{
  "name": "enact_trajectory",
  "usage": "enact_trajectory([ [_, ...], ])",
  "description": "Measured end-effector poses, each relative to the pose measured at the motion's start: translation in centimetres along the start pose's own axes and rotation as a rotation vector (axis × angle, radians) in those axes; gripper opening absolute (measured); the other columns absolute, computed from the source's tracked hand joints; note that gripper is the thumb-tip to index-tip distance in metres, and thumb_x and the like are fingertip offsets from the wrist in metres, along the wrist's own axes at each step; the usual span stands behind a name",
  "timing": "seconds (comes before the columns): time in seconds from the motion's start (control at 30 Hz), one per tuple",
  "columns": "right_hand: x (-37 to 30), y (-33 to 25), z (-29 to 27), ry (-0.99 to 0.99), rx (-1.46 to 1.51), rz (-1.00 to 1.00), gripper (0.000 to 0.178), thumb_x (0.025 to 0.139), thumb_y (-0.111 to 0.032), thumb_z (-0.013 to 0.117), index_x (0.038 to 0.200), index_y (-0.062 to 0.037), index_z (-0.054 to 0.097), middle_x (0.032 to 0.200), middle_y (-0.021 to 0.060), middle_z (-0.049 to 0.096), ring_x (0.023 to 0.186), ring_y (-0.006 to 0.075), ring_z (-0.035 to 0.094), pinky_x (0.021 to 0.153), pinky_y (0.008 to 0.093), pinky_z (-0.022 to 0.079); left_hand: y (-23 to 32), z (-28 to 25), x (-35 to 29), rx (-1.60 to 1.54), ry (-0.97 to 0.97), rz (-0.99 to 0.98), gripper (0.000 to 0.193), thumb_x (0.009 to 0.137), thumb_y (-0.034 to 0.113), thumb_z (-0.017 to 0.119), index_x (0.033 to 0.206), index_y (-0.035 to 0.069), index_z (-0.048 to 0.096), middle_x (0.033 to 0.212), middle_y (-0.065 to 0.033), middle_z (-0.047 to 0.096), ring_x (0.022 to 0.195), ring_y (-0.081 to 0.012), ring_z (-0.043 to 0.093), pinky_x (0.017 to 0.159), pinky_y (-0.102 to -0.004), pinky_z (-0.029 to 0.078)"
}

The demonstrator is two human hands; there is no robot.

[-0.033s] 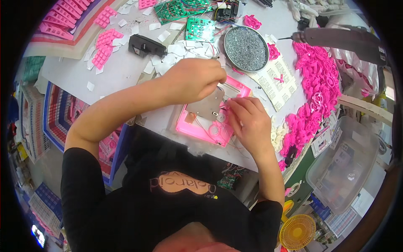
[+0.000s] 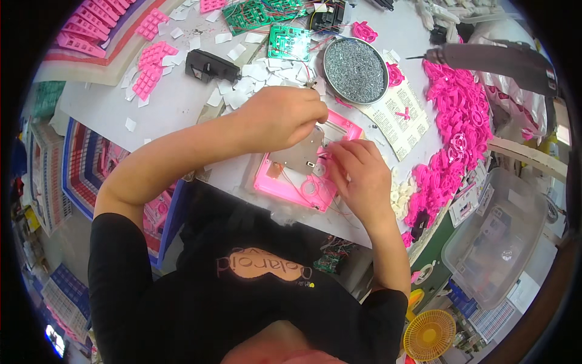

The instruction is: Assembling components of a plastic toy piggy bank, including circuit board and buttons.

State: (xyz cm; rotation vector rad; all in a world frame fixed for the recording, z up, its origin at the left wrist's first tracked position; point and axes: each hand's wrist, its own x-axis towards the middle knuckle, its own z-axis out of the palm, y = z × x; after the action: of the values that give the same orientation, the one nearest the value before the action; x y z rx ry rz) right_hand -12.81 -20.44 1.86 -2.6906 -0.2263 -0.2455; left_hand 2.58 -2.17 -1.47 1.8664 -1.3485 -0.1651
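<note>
A bright pink plastic casing (image 2: 282, 187) lies tilted on the table before me, its inside facing up. Over its middle sits a grey metal plate (image 2: 297, 159), with thin wires (image 2: 292, 181) running through the lower part of the casing. My left hand (image 2: 282, 118) is bent over the plate's upper edge, fingers curled together; what they pinch is hidden. At the plate's right side my right hand (image 2: 364, 176) has thumb and fingers closed near dark wire ends. Whatever is between those fingertips is too small to make out.
A round dish of small screws (image 2: 356, 70) stands beyond my hands. An electric screwdriver (image 2: 494, 64) hangs at upper right above heaped pink parts (image 2: 458, 115). Green circuit boards (image 2: 289, 42), white paper pieces (image 2: 257, 73) and a black box-shaped part (image 2: 211, 67) lie at the back.
The hanging screwdriver has swung slightly to the right and down. Both hands and the pink casing stay practically in place.
</note>
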Motion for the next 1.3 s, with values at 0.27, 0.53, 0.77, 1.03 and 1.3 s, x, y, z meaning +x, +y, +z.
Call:
enact_trajectory([
  [0.27,0.6,-0.1,-0.1,-0.009,-0.009,0.066,0.022,0.076,-0.01,0.077,0.096,-0.0068,0.072,0.094,0.0077,0.064,0.091,0.029,0.058,0.076,0.0389,0.052,0.5,0.9,0.9,0.038,-0.048,0.15,0.013,0.08,0.008,0.069,0.093,0.009,0.067,0.092,-0.0069,0.062,0.088,-0.028,0.061,0.079,-0.0421,0.048],
  [0.53,-0.2,0.6,-0.1,0.023,0.06,0.108,0.023,0.076,-0.008,0.077,0.099,-0.0063,0.072,0.095,0.0079,0.064,0.09,0.0278,0.057,0.078,0.0383,0.05,-0.1,1.2,1.6,0.063,-0.125,0.26,0.016,0.075,0.01,0.071,0.092,0.009,0.068,0.097,-0.0037,0.061,0.093,-0.024,0.059,0.087,-0.0422,0.043],
  [0.77,-1.1,0.9,0.1,0.08,0.089,0.112,0.02,0.076,-0.008,0.077,0.094,-0.0051,0.071,0.091,0.0076,0.064,0.086,0.0279,0.057,0.071,0.0385,0.05,0.9,2.2,2.0,0.092,-0.197,0.268,0.012,0.075,0.012,0.073,0.086,0.01,0.068,0.097,-0.0034,0.061,0.094,-0.0224,0.058,0.089,-0.0424,0.041],
  [1.03,-0.6,0.5,0.7,0.159,0.088,0.123,0.018,0.074,-0.007,0.077,0.091,-0.0055,0.071,0.086,0.0068,0.062,0.08,0.0269,0.056,0.068,0.0375,0.049,1.1,3.1,1.2,0.047,-0.089,0.158,0.01,0.077,0.015,0.074,0.08,0.011,0.065,0.097,-0.0019,0.06,0.094,-0.0216,0.058,0.093,-0.042,0.038],
  [1.3,1.0,0.5,1.4,0.126,-0.032,0.008,0.015,0.07,-0.009,0.077,0.079,-0.0085,0.065,0.079,0.0042,0.058,0.079,0.0252,0.055,0.066,0.0368,0.049,1.1,2.3,0.0,0.078,-0.003,0.141,0.012,0.076,0.009,0.073,0.086,0.012,0.066,0.098,-0.0009,0.059,0.094,-0.022,0.057,0.091,-0.0409,0.038],
])
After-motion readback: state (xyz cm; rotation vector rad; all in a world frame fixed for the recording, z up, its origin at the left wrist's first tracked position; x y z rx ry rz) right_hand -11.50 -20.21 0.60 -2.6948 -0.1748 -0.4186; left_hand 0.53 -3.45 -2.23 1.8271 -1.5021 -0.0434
